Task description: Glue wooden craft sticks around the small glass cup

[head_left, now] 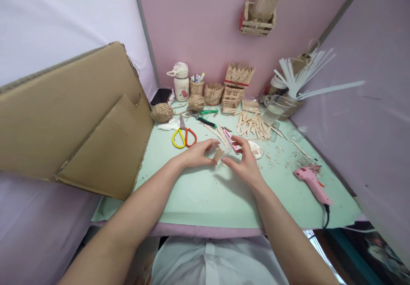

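My left hand (200, 154) pinches a few short pieces of wooden craft stick (218, 155) set side by side, held just over the table. Facing it from the right is my right hand (245, 161), thumb and fingers apart in a curve. A pale, see-through shape shows between the hands, too faint to name. Just beyond the fingers lies a slim pink tool (229, 139), perhaps a craft knife. A small white round dish (256, 149) with wood bits in it sits behind my right hand. Scissors (182, 136) with yellow and red handles rest beyond my left hand.
Loose craft sticks (253, 124) lie in a heap at the back right. A pink glue gun (314, 184) rests on the right, its cord over the edge. Twine balls (162, 112), green-handled pliers (206, 121) and a white bottle (181, 82) stand behind. Cardboard (105, 139) leans at left.
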The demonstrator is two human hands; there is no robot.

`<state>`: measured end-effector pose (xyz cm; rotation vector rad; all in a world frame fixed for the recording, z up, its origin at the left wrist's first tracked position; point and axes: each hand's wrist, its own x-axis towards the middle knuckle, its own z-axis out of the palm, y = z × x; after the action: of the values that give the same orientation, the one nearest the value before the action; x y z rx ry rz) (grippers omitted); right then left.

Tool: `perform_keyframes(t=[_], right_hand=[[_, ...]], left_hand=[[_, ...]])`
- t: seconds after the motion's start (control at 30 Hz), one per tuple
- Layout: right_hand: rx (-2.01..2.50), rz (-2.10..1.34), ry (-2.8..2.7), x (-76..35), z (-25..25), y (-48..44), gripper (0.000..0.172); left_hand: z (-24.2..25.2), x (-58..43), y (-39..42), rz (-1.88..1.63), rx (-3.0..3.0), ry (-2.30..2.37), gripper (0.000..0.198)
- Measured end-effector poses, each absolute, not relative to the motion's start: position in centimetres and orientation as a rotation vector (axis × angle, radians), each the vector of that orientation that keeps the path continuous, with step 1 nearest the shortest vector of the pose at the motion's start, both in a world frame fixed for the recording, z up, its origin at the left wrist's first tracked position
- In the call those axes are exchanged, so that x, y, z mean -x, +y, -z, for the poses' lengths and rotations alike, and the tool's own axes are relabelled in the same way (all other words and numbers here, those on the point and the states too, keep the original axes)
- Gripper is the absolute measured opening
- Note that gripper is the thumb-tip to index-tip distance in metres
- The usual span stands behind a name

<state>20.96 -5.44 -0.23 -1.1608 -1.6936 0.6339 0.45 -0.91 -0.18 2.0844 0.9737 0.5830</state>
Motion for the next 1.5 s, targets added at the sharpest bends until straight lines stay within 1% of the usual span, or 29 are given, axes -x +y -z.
perform_keyframes(t=[0.07, 0.17, 0.33, 0.67, 0.83, 1.17, 1.37, 1.5], right_hand=[[1.202, -0.753, -1.719, -21.0, 0.6, -5.3, 0.071], [1.229, -0.806, -1.706, -20.7, 1.0, -5.2, 0.071], [1.239, -0.734, -1.676, -20.1, 1.3, -5.1, 0.068], [1.255, -0.548, -1.68, -19.2, 2.2, -5.1, 0.071], [1.256, -0.527, -1.665, -19.1, 2.4, -5.1, 0.072], [1.329, -0.42, -1.63, -19.1, 2.5, -4.9, 0.073], [1.374, -0.316, -1.625, -18.8, 2.6, -4.8, 0.068], [1.369, -0.276, -1.614, -18.6, 2.4, -4.8, 0.064]], left_hand=[[0.1, -0.5, -0.9, -0.587, -2.064, 0.948, 0.066], [0.2, -0.5, -0.8, -0.6, -2.011, 0.951, 0.068], [0.9, -0.6, -0.6, -0.635, -1.926, 0.937, 0.077], [1.8, -0.6, 0.1, -0.68, -1.896, 0.856, 0.071], [1.8, -0.6, 0.1, -0.67, -1.901, 0.86, 0.069], [0.6, -0.8, -0.2, -0.67, -2.057, 1.069, 0.055], [0.2, -0.8, -0.4, -0.607, -2.248, 1.18, 0.035], [-0.4, -0.6, -0.8, -0.571, -2.329, 1.238, 0.034]])
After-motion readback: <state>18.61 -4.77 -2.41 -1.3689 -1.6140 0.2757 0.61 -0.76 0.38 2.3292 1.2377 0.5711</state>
